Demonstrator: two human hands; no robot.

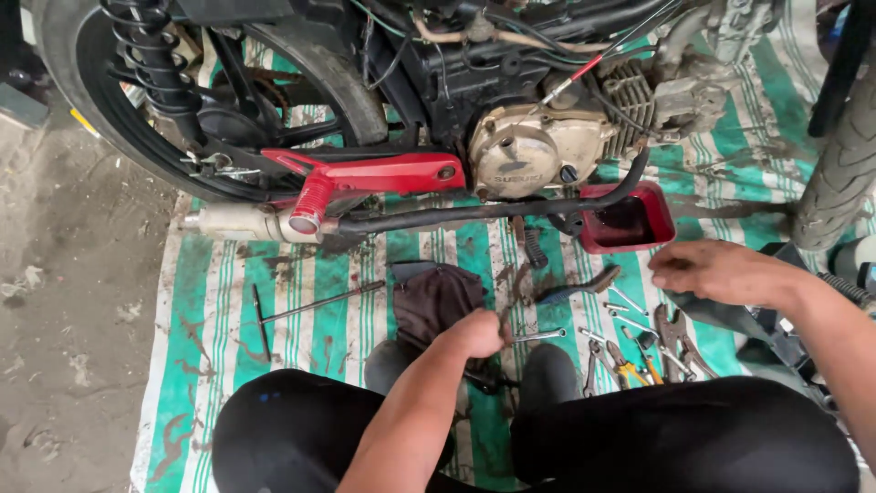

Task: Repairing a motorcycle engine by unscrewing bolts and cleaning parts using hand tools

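Note:
My left hand [474, 333] is stretched forward over my knees, fingers closed around the near end of a small silver spanner [543, 336] that lies on the striped tarp [210, 338]. A dark rag [438, 297] lies just left of that hand. My right hand [716, 269] hovers palm down, fingers loosely spread, above a scatter of several spanners and pliers [677, 340]; nothing shows in it. A red drain pan [630, 219] holding dark oil sits under the motorcycle engine [529, 151], just beyond my right hand.
The motorcycle stands across the far side, with its rear wheel [91, 91] at the left, a red footpeg bracket [374, 173] and the exhaust [237, 222]. A front tyre [844, 173] stands at the right. A T-handle wrench [310, 306] lies on the tarp's left. Yellow-handled pliers [630, 372] rest near my knee.

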